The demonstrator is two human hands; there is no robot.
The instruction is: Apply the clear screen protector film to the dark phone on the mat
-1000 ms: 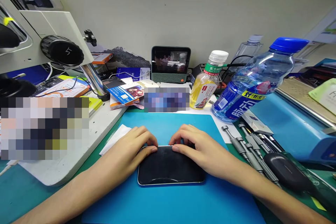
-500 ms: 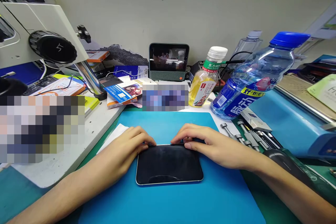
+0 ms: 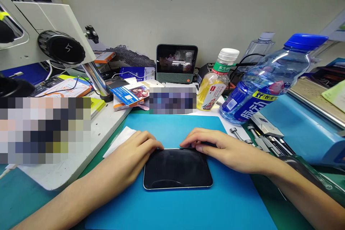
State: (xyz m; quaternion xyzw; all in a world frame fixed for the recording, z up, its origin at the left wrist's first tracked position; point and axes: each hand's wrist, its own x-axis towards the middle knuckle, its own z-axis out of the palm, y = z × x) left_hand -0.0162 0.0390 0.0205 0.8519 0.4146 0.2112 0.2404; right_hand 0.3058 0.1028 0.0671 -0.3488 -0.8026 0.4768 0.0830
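Observation:
A smartphone (image 3: 178,169) lies crosswise, dark screen up, on the blue work mat (image 3: 172,208). My left hand (image 3: 140,152) is closed at its far left corner, fingers bent over the far edge; the thumb is hidden behind them. At the far right corner my right hand (image 3: 215,147) grips the phone, with the thumb on the screen side and the fingers curled along the far edge. What the fingertips do behind that edge is hard to make out.
A microscope stand (image 3: 61,50) rises at left on its white base (image 3: 78,161). A tea bottle (image 3: 215,82) and a larger blue-capped bottle (image 3: 264,82) stand behind my right hand. Screwdrivers (image 3: 258,138) lie at right; a small display (image 3: 176,63) sits by the wall.
The whole view has shifted slightly, so things appear a little further right. My left thumb, visible before, is now out of sight. Both hands stay at the phone's far edge.

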